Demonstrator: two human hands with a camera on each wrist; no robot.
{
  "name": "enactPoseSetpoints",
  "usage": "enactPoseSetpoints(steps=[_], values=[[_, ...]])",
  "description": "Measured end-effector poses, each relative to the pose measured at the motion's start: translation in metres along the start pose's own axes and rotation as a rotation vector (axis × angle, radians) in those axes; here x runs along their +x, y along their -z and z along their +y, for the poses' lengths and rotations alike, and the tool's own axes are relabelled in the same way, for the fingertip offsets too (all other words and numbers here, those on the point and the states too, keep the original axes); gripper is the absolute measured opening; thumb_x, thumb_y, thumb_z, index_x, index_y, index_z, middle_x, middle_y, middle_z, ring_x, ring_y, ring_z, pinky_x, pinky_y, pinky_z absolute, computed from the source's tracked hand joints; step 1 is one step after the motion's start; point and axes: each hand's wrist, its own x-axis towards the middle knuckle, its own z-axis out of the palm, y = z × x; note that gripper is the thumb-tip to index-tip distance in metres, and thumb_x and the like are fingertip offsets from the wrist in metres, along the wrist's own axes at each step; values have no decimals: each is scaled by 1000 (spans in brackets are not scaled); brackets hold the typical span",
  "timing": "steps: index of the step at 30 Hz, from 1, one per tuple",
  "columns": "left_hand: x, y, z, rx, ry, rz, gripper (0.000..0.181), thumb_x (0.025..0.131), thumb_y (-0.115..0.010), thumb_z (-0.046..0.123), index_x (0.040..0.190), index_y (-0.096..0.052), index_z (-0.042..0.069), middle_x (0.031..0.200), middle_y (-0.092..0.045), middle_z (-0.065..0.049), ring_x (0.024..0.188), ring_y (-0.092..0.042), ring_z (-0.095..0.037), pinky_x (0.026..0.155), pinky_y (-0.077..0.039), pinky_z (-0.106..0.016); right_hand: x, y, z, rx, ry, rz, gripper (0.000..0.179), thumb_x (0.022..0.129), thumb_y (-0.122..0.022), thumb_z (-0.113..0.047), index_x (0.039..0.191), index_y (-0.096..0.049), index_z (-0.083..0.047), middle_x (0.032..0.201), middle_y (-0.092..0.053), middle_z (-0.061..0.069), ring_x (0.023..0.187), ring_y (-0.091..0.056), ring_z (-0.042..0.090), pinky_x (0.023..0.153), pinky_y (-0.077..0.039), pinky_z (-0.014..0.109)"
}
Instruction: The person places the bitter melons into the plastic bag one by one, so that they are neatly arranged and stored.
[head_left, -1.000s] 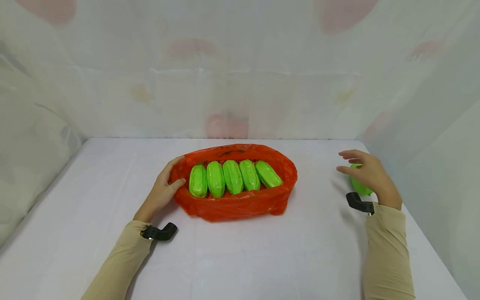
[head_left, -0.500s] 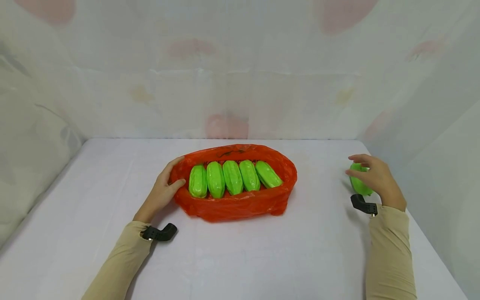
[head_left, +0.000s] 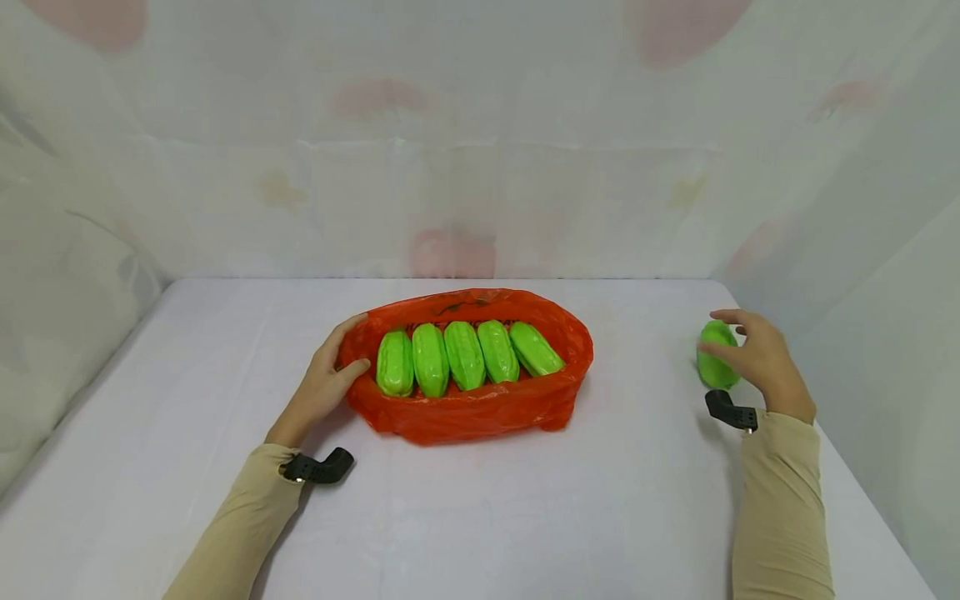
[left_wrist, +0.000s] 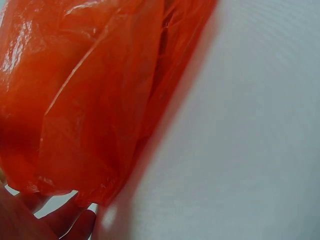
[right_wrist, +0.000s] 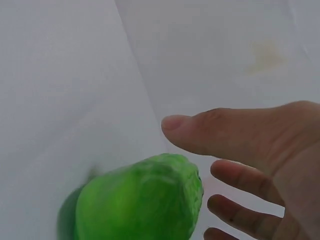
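A red plastic bag [head_left: 480, 414] with its mouth spread wide lies on the table, holding a row of several green ridged oblong fruits [head_left: 466, 356]. My left hand [head_left: 324, 385] grips the bag's left end, thumb over the rim; in the left wrist view its fingers [left_wrist: 67, 217] lie against the outside of the red plastic. Far to the right, one more green ridged fruit [head_left: 716, 357] lies by itself. Beside it my right hand [head_left: 761, 354] is spread, thumb and fingers apart. The right wrist view shows the fruit [right_wrist: 135, 200] just off the fingertips, with nothing held.
White cloth covers the table [head_left: 480, 525]. A pale curtain [head_left: 570, 208] with faded pink and yellow patches rises behind it, with white sheeting at both sides. Black wrist cameras [head_left: 321, 467] sit on both forearms.
My right hand has moved right and slightly down, over to the right side of the lone green fruit, which appears slightly shifted. The left hand and the bag keep their places.
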Motion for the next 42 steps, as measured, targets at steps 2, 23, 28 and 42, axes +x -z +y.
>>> enactPoseSetpoints(steps=[2, 23, 28, 42], values=[[0, 0, 0, -3, -3, 1, 64, 93, -52, -4, 153, -35, 12, 152, -42, -18, 136, -41, -34, 101, -30, -11, 0, -1, 2, -12, -10, 0, 61, 94, -65, -24, 142, -42, 8, 142, -36, 42, 124, -38, 59, 95, -37, 70], [1, 0, -1, -1, 2, -1, 64, 93, -52, -3, 152, -36, 12, 153, -41, -17, 136, -42, -34, 101, -31, -13, 5, -10, 5, -10, -33, -138, 79, 90, -70, -25, 147, -28, 11, 143, -33, 42, 123, -41, 58, 92, -47, 62], [1, 0, -2, -2, -4, -1, 64, 92, -52, -4, 152, -36, 12, 152, -42, -17, 135, -42, -34, 101, -31, -13, 5, -11, 1, 3, -53, -151, 80, 90, -70, -25, 148, -26, 9, 141, -34, 45, 122, -42, 57, 91, -47, 61], [1, 0, 0, 8, 5, -5, 64, 93, -52, -3, 153, -35, 13, 153, -41, -16, 137, -41, -33, 111, -33, -39, 9, -18, -9, 1, -15, -173, 80, 88, -73, -25, 148, -30, 7, 143, -37, 41, 128, -39, 57, 99, -40, 65]])
